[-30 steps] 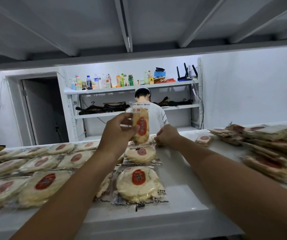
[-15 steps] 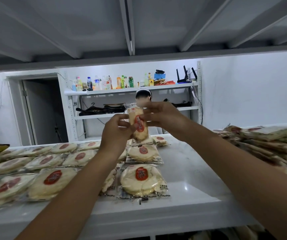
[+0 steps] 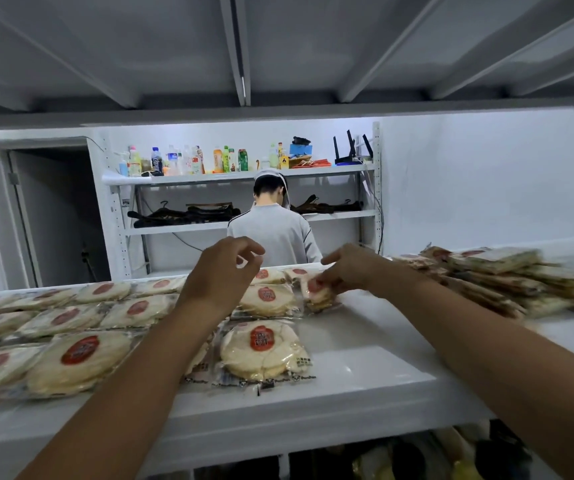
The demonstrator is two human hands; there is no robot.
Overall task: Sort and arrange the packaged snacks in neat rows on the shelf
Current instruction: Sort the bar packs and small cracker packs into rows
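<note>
Shelf (image 3: 365, 362): white, open-fronted, carrying every packaged snack in view.
Left part of shelf: rows of packets (image 3: 133, 308), round pale cakes with red labels, lying flat and overlapping.
Middle column: near packet (image 3: 263, 351) lies flat, with more in line behind it.
Right part of shelf: loose heap of packets (image 3: 507, 278), blurred.
Right hand (image 3: 354, 268): fingers grip a tilted snack packet (image 3: 317, 294) at the far end of the middle column, its lower edge on the shelf.
Left hand (image 3: 221, 275): above the column, fingers loosely curled, holding nothing.
Far rack (image 3: 209, 177): drink bottles (image 3: 223, 159) and a router (image 3: 349, 150) on top; dark hangers (image 3: 181, 214) below.
Person (image 3: 273, 230): back turned, before the rack.
</note>
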